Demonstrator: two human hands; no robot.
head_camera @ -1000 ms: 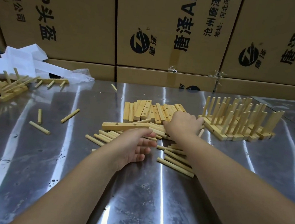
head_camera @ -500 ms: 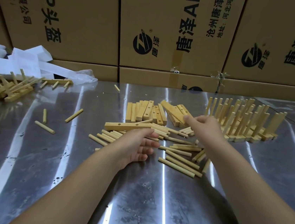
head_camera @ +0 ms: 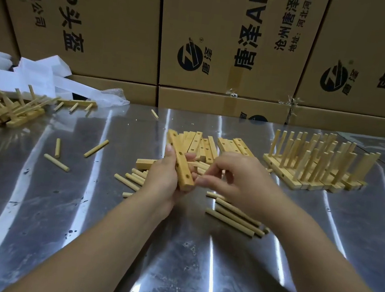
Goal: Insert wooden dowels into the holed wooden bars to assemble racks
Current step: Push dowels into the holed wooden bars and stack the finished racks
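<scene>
**Bar in hand, first dowel to be seated**

We have a pale, square-sectioned holed wooden bar (head_camera: 180,161) lifted off the table and tilted, with its drilled face turned toward the right hand. The left hand (head_camera: 161,178) grips it, fingers and thumb wrapped round its lower half. The right hand (head_camera: 236,177) sits just beside the bar's near end, fingers curled as if pinching. There may be a dowel between them, but the fingers hide it and we cannot tell. We judge this to be the start of a rack, since no dowel stands in this bar yet. The next move calls for lining a dowel's end up with one hole and pressing it straight in while the left hand steadies the bar.

Short round wooden dowels (head_camera: 233,216) lie loose under the hands on the shiny, scuffed steel table (head_camera: 81,229). A heap of spare holed bars (head_camera: 201,144) lies just behind. Finished racks (head_camera: 316,164) with upright dowels stand at the right, and a jumbled wooden pile (head_camera: 4,107) lies far left. Printed brown cardboard boxes (head_camera: 222,41) wall off the back, with white plastic bags (head_camera: 38,75) at their foot.
</scene>
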